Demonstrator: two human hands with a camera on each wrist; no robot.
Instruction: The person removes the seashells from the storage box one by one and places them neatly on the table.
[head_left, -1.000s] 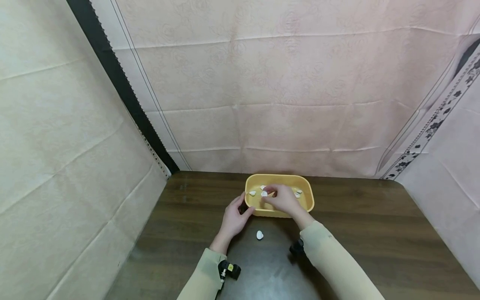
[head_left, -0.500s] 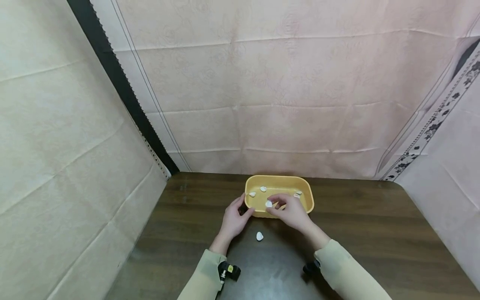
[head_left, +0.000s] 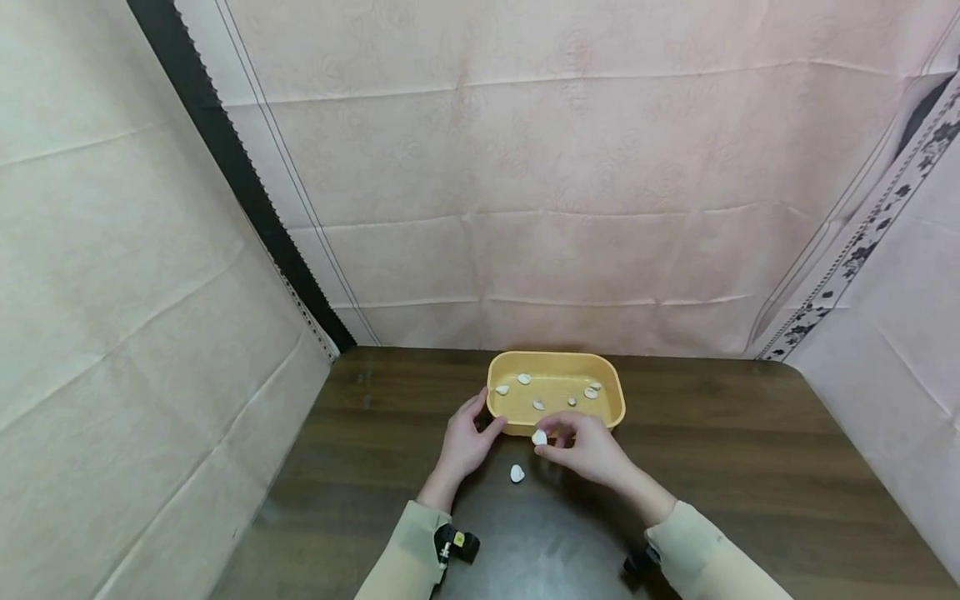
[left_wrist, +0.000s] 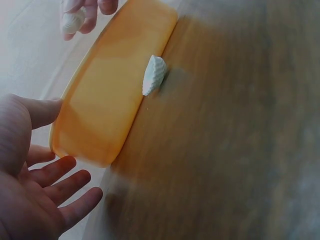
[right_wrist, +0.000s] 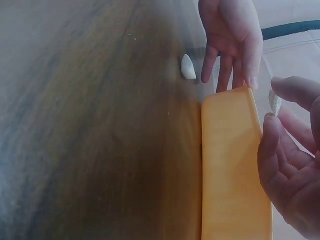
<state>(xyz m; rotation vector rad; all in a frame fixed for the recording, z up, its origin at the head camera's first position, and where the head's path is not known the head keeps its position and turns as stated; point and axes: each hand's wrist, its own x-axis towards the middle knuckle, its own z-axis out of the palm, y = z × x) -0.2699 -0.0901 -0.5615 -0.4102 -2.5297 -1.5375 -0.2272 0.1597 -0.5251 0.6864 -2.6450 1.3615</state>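
Loose shell (head_left: 517,473): lying on the table (head_left: 712,433), nearest.
Right hand (head_left: 588,450): pinching a second shell (head_left: 539,437), now drawing it nearward to the rim; it's coming out!
Left hand (head_left: 462,442): touching the tray (head_left: 555,363) at left, fingers standing spread.
Remaining shells (head_left: 524,379): lying inside.

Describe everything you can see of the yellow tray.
The yellow tray is an open rectangle with rounded corners and a smooth surface that looks like plastic. It sits upright on the wood-patterned table, toward the far edge, its long side running left to right. Several small whitish shells lie scattered on its floor. The left hand touches its left end. The right hand overlaps its near side in the head view; whether they touch cannot be told.
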